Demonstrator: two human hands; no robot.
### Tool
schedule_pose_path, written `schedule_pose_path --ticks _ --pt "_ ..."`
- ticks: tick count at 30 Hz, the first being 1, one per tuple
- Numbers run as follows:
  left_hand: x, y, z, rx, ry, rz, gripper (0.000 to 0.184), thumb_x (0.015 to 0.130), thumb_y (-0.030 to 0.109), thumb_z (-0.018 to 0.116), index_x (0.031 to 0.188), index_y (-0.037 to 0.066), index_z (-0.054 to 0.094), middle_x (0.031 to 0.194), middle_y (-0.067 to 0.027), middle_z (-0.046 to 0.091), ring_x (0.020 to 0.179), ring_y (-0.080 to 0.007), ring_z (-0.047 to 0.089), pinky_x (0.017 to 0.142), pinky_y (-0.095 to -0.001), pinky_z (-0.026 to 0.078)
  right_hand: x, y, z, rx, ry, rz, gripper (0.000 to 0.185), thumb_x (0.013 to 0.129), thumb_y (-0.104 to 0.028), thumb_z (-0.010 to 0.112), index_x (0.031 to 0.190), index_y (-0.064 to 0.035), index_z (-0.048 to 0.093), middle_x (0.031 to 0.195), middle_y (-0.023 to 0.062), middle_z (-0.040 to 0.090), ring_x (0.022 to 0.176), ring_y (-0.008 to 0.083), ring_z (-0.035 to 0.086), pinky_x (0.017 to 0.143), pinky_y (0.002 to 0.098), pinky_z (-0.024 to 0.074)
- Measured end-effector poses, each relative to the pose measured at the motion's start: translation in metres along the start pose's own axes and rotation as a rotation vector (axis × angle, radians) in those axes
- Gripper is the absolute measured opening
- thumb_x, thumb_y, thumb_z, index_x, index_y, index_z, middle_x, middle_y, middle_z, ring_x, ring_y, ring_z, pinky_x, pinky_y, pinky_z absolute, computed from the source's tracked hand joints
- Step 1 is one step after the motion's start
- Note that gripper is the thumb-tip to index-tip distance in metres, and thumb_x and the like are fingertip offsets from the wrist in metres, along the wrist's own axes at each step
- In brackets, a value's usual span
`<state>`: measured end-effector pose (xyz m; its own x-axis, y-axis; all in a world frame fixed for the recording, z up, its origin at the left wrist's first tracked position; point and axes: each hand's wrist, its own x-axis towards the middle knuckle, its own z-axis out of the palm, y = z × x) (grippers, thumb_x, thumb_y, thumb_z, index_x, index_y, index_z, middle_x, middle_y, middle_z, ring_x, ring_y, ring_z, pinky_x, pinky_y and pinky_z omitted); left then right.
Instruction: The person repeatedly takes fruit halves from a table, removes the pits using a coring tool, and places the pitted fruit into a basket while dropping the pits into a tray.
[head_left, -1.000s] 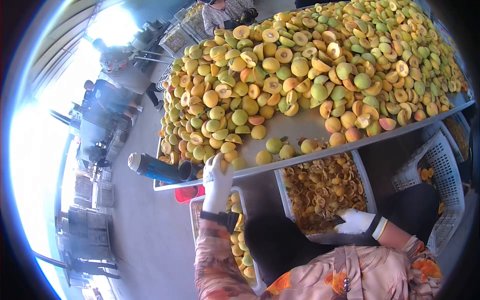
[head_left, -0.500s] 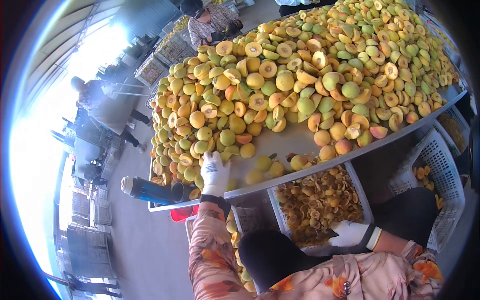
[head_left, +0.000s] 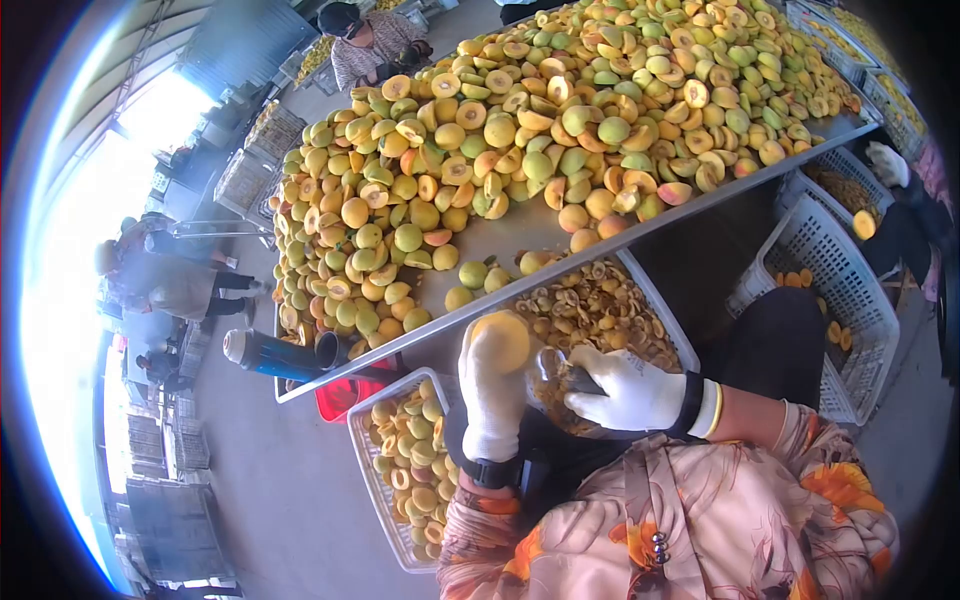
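My left hand (head_left: pixel 490 395), in a white glove, is closed round a yellow peach (head_left: pixel 500 340) and holds it up in front of the table edge. Just to its right, my right hand (head_left: pixel 632 392), gloved too, grips the dark handle of a pitting tool (head_left: pixel 549 363) whose curved metal loop points at the peach. A small gap shows between loop and fruit. Below and behind both hands stands a crate of peach pits and scraps (head_left: pixel 600 305). Halved and whole peaches (head_left: pixel 440 140) are heaped on the metal table (head_left: pixel 490 235).
A white crate of peach halves (head_left: pixel 358 450) stands at lower left, near a red container (head_left: pixel 338 400). A blue thermos (head_left: pixel 270 352) lies at the table's left corner. Another crate (head_left: pixel 850 290) is at right, beside a co-worker's gloved hand (head_left: pixel 888 165). Other people stand beyond the table.
My left hand has drawn back from the heap with a peach in it. My right hand has risen from the scrap crate, the pitting tool now visible. The view has shifted.
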<state>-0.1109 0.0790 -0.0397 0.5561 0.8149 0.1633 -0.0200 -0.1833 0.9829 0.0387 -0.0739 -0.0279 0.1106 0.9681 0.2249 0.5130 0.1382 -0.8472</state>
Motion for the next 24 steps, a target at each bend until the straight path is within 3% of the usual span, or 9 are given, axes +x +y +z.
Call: schedule_pose_path --ticks 1,2,4,9,12,15,18,21,24 --pt "-0.011 0.003 0.008 0.519 0.021 0.254 0.035 0.1 0.029 0.056 0.12 0.0 0.059 0.107 -0.0122 0.067 0.092 -0.0224 0.067 0.085 -0.0361 0.056 -0.002 -0.003 0.004 0.004 0.036 -0.029 0.034 0.089 -0.018 0.07 0.113 0.0003 0.055 0.079 0.0229 0.068 0.073 0.0433 0.069 0.064 0.0488 0.0525" --pt "-0.018 0.005 0.018 0.084 0.033 0.104 0.037 0.101 0.03 0.055 0.122 0.0 0.059 0.109 -0.0139 0.068 0.093 -0.0222 0.066 0.086 -0.0354 0.055 -0.005 -0.006 0.006 0.006 0.073 -0.06 0.037 0.088 -0.017 0.072 0.116 0.0003 0.055 0.079 0.0226 0.068 0.074 0.0426 0.069 0.064 0.0481 0.0526" --pt "-0.032 0.018 0.037 -0.367 0.054 -0.051 0.042 0.103 0.033 0.053 0.125 -0.002 0.058 0.112 -0.0163 0.069 0.094 -0.0219 0.066 0.086 -0.0344 0.054 -0.013 -0.017 0.005 -0.046 0.12 -0.079 0.04 0.088 -0.017 0.072 0.118 0.0011 0.054 0.08 0.0225 0.069 0.074 0.0421 0.069 0.065 0.0479 0.0533" --pt "-0.059 0.052 0.061 -0.362 0.137 0.005 0.053 0.106 0.044 0.051 0.132 -0.002 0.056 0.111 -0.0169 0.069 0.09 -0.0205 0.067 0.083 -0.0318 0.054 -0.029 -0.031 -0.001 0.009 0.143 -0.131 0.05 0.088 -0.015 0.072 0.128 0.003 0.049 0.083 0.0225 0.07 0.076 0.042 0.07 0.067 0.046 0.0546" --pt "-0.07 0.052 0.068 -0.37 0.18 0.063 0.056 0.106 0.048 0.051 0.13 -0.002 0.058 0.109 -0.0154 0.07 0.089 -0.019 0.067 0.08 -0.0294 0.054 -0.037 -0.028 0.005 -0.115 0.182 -0.225 0.024 0.092 -0.013 0.063 0.11 0.0015 0.057 0.083 0.0172 0.069 0.075 0.0351 0.07 0.066 0.0423 0.0544" --pt "-0.076 0.056 0.073 -0.27 0.217 0.122 0.054 0.105 0.048 0.052 0.127 -0.001 0.06 0.107 -0.0141 0.07 0.089 -0.0177 0.067 0.076 -0.0272 0.054 -0.043 -0.032 0.011 0.026 0.168 -0.065 0.025 0.09 -0.012 0.065 0.108 0.0027 0.057 0.087 0.0177 0.068 0.077 0.0362 0.07 0.069 0.0422 0.0546" --pt "-0.077 0.059 0.073 -0.266 0.236 0.108 0.051 0.107 0.046 0.051 0.123 -0.001 0.062 0.101 -0.0142 0.071 0.082 -0.0181 0.068 0.073 -0.0275 0.055 -0.044 -0.025 0.018 0.104 0.157 -0.16 0.025 0.087 -0.009 0.067 0.107 0.0038 0.057 0.094 0.0189 0.069 0.081 0.0365 0.07 0.072 0.0426 0.0546" --pt "-0.074 0.057 0.071 -0.268 0.221 0.086 0.049 0.107 0.044 0.05 0.121 -0.001 0.063 0.099 -0.0145 0.072 0.075 -0.0173 0.068 0.067 -0.0263 0.054 -0.044 -0.029 0.014 0.229 0.065 -0.088 0.026 0.086 -0.006 0.067 0.108 0.0048 0.058 0.099 0.0197 0.068 0.087 0.0363 0.07 0.076 0.0419 0.0545" --pt "-0.07 0.053 0.066 -0.271 0.191 0.052 0.047 0.106 0.043 0.052 0.119 -0.001 0.063 0.097 -0.0145 0.072 0.071 -0.0157 0.067 0.06 -0.0241 0.052 -0.042 -0.024 0.011 0.333 -0.081 -0.021 0.04 0.089 -0.005 0.067 0.126 0.0031 0.055 0.106 0.0149 0.069 0.1 0.0242 0.068 0.086 0.037 0.0521"
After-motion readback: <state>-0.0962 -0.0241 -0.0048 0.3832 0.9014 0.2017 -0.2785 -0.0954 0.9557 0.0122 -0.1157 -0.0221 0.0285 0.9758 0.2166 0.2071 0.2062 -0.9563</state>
